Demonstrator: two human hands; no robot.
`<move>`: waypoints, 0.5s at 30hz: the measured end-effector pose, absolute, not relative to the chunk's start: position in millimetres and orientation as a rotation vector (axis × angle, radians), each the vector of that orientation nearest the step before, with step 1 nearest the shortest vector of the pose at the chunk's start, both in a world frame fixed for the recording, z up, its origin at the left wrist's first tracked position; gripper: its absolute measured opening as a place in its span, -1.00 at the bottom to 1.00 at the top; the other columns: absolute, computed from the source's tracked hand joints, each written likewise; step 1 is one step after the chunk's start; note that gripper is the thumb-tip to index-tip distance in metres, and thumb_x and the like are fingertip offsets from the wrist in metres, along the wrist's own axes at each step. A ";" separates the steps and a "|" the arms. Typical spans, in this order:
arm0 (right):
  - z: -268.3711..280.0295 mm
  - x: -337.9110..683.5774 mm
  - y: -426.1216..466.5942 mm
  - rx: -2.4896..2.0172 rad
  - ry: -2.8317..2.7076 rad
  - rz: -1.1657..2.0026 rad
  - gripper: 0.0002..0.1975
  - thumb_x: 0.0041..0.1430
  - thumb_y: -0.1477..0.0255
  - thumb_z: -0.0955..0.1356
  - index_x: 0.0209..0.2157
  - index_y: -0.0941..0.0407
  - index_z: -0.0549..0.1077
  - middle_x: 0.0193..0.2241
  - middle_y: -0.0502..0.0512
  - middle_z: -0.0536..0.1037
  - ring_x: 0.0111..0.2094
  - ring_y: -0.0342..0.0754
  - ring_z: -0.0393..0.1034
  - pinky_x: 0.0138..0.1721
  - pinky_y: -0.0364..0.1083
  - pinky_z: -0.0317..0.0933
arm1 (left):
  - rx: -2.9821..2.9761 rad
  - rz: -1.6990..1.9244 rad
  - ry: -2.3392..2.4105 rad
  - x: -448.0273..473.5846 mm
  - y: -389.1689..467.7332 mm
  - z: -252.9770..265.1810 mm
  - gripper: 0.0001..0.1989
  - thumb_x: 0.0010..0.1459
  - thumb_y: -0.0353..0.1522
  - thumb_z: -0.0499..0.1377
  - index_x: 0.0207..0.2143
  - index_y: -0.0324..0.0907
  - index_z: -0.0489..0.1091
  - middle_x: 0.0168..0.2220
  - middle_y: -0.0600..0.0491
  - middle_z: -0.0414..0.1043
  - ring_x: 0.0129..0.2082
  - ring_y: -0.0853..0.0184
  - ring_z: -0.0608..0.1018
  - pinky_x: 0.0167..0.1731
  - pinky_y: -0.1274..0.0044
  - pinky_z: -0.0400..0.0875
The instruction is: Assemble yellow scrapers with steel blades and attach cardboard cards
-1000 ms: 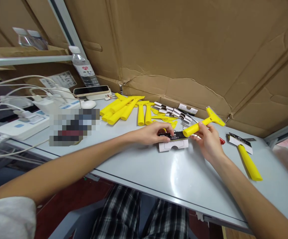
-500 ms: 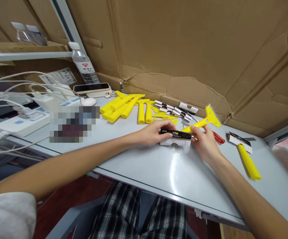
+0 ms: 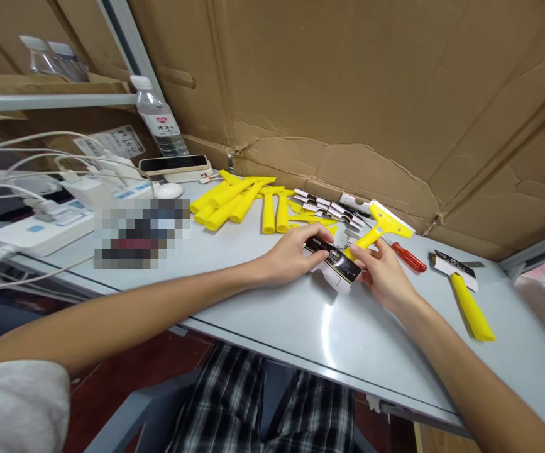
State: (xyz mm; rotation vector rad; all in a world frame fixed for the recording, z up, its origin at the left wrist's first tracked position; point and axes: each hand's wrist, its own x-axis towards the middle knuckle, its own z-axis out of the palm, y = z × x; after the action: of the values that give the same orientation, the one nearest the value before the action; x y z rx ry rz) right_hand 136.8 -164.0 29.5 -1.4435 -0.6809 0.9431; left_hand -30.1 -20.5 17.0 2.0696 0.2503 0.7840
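Observation:
My left hand [image 3: 295,255] pinches a black-and-white cardboard sleeve [image 3: 335,270] by its left end. Closed around a yellow scraper [image 3: 378,229], my right hand [image 3: 383,270] holds it with the blade end up and to the right. The scraper's lower part passes behind the sleeve and is hidden there. Past my hands lie more folded cardboard sleeves [image 3: 312,201] and several loose yellow parts [image 3: 310,219]. A red-handled screwdriver [image 3: 408,257] rests just beyond my right hand.
Yellow handles [image 3: 229,204] are heaped at the back left. Another scraper [image 3: 473,308], its head in a sleeve, lies at the right. A power strip [image 3: 41,229] with cables, a phone [image 3: 173,165] and a water bottle [image 3: 159,119] occupy the left. Cardboard [image 3: 329,75] walls the back.
The scraper's head has swung up and left, closer to the sleeve. The sleeve has tilted, its right end now lower. More of the screwdriver's red handle shows.

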 end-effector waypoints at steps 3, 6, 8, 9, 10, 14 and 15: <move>26.6 136.0 -164.5 -1.392 -0.689 0.941 -0.24 -0.08 0.06 0.62 0.07 0.05 0.36 -0.07 0.11 0.56 -0.29 -0.09 0.52 -0.35 -0.11 0.46 | 2.060 0.782 0.266 -30.9 -21.3 17.4 -0.82 0.23 -0.37 0.26 -0.10 -0.16 0.45 -0.09 -0.01 0.57 -0.09 0.25 0.59 0.02 0.33 0.48; 25.9 139.0 -163.8 -1.386 -0.663 0.896 -0.23 -0.12 0.05 0.64 0.03 0.06 0.35 -0.15 0.07 0.56 -0.31 -0.10 0.51 -0.38 -0.15 0.42 | 2.065 0.699 0.184 -31.3 -14.5 18.2 -0.65 0.17 -0.27 0.35 -0.01 -0.13 0.44 0.00 -0.05 0.54 0.00 0.17 0.58 0.07 0.25 0.47; 26.8 142.2 -162.9 -1.377 -0.631 0.864 -0.24 -0.13 0.05 0.64 0.00 0.07 0.34 -0.18 0.05 0.55 -0.31 -0.11 0.51 -0.37 -0.16 0.41 | 2.065 0.631 0.105 -31.5 -8.2 18.2 -0.48 0.07 -0.24 0.44 0.07 -0.10 0.43 0.07 -0.07 0.52 0.07 0.11 0.56 0.11 0.20 0.45; 27.4 143.6 -162.4 -1.374 -0.614 0.852 -0.23 -0.14 0.05 0.64 -0.01 0.07 0.33 -0.18 0.05 0.55 -0.31 -0.11 0.51 -0.37 -0.15 0.42 | 2.067 0.597 0.065 -31.7 -5.5 18.1 -0.41 0.02 -0.25 0.47 0.10 -0.09 0.42 0.10 -0.08 0.51 0.10 0.09 0.55 0.13 0.17 0.44; 28.1 144.8 -161.9 -1.374 -0.598 0.845 -0.23 -0.15 0.05 0.65 -0.02 0.07 0.33 -0.19 0.04 0.55 -0.32 -0.11 0.50 -0.36 -0.14 0.42 | 2.072 0.567 0.027 -31.8 -3.5 17.8 -0.35 -0.02 -0.28 0.50 0.13 -0.08 0.42 0.13 -0.09 0.50 0.13 0.07 0.54 0.16 0.16 0.42; 29.3 144.5 -161.9 -1.404 -0.591 0.884 -0.19 -0.26 0.07 0.67 -0.04 0.09 0.35 -0.23 0.05 0.54 -0.38 -0.14 0.45 -0.40 -0.15 0.37 | 2.070 0.541 -0.045 -32.2 -3.3 15.4 -0.35 0.01 -0.41 0.44 0.17 -0.09 0.40 0.09 -0.09 0.51 0.09 0.11 0.58 0.10 0.21 0.47; 29.0 143.5 -162.2 -1.403 -0.607 0.906 -0.18 -0.26 0.08 0.67 -0.03 0.09 0.36 -0.20 0.06 0.55 -0.36 -0.13 0.46 -0.40 -0.16 0.37 | 2.062 0.558 -0.047 -32.2 -4.5 14.5 -0.38 0.03 -0.42 0.43 0.16 -0.09 0.40 0.05 -0.09 0.52 0.05 0.13 0.59 0.07 0.23 0.49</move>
State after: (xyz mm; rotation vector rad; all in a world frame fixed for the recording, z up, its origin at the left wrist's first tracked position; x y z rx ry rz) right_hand 143.5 -162.2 29.0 -1.4028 -0.6069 0.9055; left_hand -32.2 -4.5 14.5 2.0623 -0.0473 0.5575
